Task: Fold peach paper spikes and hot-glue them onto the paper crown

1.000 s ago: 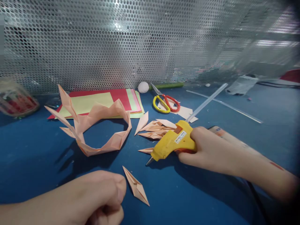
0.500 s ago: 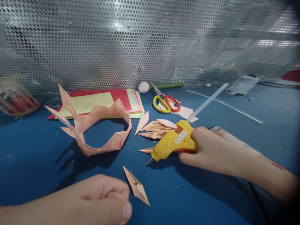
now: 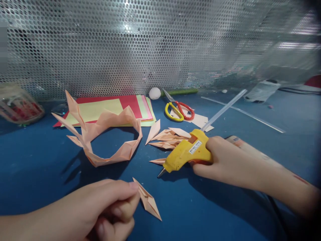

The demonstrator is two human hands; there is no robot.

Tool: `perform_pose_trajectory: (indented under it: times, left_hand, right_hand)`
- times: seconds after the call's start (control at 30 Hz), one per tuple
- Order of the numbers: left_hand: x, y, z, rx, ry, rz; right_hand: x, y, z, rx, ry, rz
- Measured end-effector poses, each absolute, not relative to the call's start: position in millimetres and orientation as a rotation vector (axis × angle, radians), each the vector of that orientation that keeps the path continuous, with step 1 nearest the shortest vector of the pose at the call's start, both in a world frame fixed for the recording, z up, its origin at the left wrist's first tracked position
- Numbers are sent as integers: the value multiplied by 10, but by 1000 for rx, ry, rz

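My right hand (image 3: pixel 225 160) grips a yellow hot glue gun (image 3: pixel 187 150) with a clear glue stick out of its back. The metal nozzle points down and left, close above the table. At the near side, my left hand (image 3: pixel 112 204) is closed, thumb and forefinger pinching at the upper left edge of a peach folded paper piece (image 3: pixel 150 202), which lies flat. Beyond it stands a peach folded paper ring (image 3: pixel 107 160), with pointed pieces sticking up on its left. Several more folded pieces (image 3: pixel 168 135) lie behind the gun, partly hidden by it.
Coloured paper sheets (image 3: pixel 100 108) lie behind the ring, near a perforated metal screen (image 3: pixel 125 50). Scissors (image 3: pixel 179 112) rest on paper scraps, beside a white ball (image 3: pixel 154 93). A glass jar (image 3: pixel 20 105) is at left, a loose glue stick (image 3: pixel 245 115) at right.
My left hand has turned from a fist, bringing thumb and forefinger to the folded paper piece's edge. The glue gun stays in place; the view has shifted slightly.
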State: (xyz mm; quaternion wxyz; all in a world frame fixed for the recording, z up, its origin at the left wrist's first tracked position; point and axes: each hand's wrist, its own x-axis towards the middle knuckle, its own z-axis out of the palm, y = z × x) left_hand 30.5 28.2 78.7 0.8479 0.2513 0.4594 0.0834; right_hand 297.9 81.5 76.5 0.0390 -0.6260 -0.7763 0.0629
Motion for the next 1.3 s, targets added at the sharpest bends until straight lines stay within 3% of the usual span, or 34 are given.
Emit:
perform_pose_trajectory:
  times: [0.4,0.57,0.77,0.9,1.3]
  left_hand:
    - [256,249,761,876,1079,299]
    - [152,226,705,1911,1269,441]
    - [128,297,650,2868,864,499]
    - [150,298,540,2969,863,768]
    - [250,326,625,3065,821,776]
  right_hand:
    - [2960,823,762,-1937,-2368,195]
    - [2985,799,768,-1950,-2362,168]
    - [2975,792,763,-1947,-2379,163]
    - [2973,810,757,-1947,-2371,148]
    - [2997,809,759,-1932,-2371,166]
